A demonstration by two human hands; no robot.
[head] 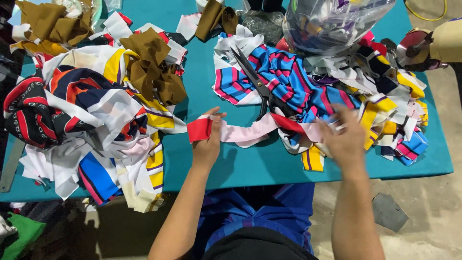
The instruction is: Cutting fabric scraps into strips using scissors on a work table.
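Garment or textile workshop: a teal-covered desk (269, 166) carries 2 heaps of fabric offcuts (91, 110), black scissors (257, 82), a clear bag of scraps (332, 21); bare concrete floor (433, 207) below.

Scrap piles (96, 110) flank, mid table (202, 91) free

A long, limp strip of pale pink fabric with a bright red end (240, 131) stretches roughly from nine o'clock to three o'clock across the near part of the teal surface (250, 166). Its red end, at nine o'clock, is folded over and pinched in the left hand (208, 139). The pink length sags and wrinkles toward three o'clock, where it turns red again and runs under the right hand (344, 137), beside the pile of striped fabric scraps (308, 86).
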